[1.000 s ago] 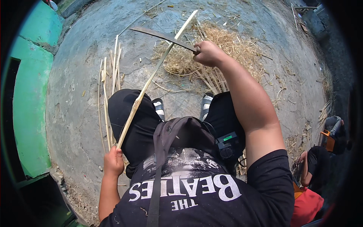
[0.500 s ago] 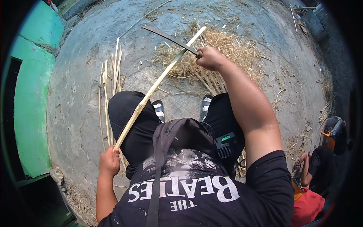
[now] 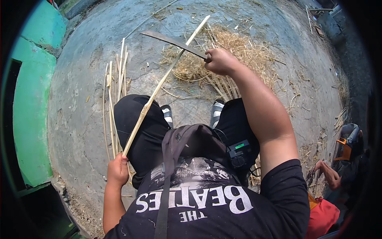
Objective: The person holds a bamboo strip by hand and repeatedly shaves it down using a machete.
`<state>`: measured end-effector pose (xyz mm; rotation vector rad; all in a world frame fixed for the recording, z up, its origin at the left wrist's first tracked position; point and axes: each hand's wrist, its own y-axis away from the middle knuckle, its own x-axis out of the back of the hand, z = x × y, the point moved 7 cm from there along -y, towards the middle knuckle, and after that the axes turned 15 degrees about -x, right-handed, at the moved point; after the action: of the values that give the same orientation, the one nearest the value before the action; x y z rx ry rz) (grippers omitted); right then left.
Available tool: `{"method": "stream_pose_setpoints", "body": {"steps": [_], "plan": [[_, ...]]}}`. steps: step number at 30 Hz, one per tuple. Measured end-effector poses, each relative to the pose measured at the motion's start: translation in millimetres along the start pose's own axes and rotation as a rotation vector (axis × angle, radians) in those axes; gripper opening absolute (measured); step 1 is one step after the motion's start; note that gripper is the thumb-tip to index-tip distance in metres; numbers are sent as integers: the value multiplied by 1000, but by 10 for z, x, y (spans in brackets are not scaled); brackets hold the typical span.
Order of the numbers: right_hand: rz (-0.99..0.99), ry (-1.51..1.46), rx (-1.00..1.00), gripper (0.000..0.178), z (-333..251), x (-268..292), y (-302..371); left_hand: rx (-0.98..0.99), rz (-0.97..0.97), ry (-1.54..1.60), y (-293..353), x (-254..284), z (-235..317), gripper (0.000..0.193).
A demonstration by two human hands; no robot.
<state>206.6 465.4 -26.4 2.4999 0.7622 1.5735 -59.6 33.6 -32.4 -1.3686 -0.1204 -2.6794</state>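
A long pale bamboo strip (image 3: 146,106) slants from beside my left thigh up to the far middle, over my left knee. My left hand (image 3: 118,170) is closed round its near end, thumb on top. In my right hand (image 3: 220,61) is the handle of a machete (image 3: 172,43). Its long dark blade points left and crosses the strip in its far half, touching or very close to it; the exact contact cannot be made out. A node shows midway along the strip.
Beyond my right foot lies a heap of curly shavings (image 3: 238,47), with several strips under it. More thin strips (image 3: 120,75) lie left of my knee. A green wall (image 3: 34,111) stands at the left. At the lower right another person's arm (image 3: 330,175) shows. A small black device (image 3: 239,153) rests on my right thigh.
The machete blade has slid left and a little nearer along the strip, and the strip's far tip has tilted up and left. The other person's arm at the right has shifted.
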Motion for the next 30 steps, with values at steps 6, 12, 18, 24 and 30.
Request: {"method": "stream_pose_setpoints", "body": {"steps": [6, 12, 18, 24, 30], "plan": [[-58, 308, 408, 18, -536, -268, 518, -23, -9, -67, 17, -132, -84, 56], [-55, 8, -68, 22, 194, 24, -63, -53, 103, -202, 22, -130, -53, 57], [7, 284, 354, 15, -470, -252, 457, -45, 104, -249, 91, -118, -42, 55], [79, -99, -76, 33, 370, 14, -302, 36, 64, -258, 32, -150, -57, 49], [-22, 186, 259, 22, -272, -267, 202, 2, 83, -234, 111, -99, -43, 52]]}}
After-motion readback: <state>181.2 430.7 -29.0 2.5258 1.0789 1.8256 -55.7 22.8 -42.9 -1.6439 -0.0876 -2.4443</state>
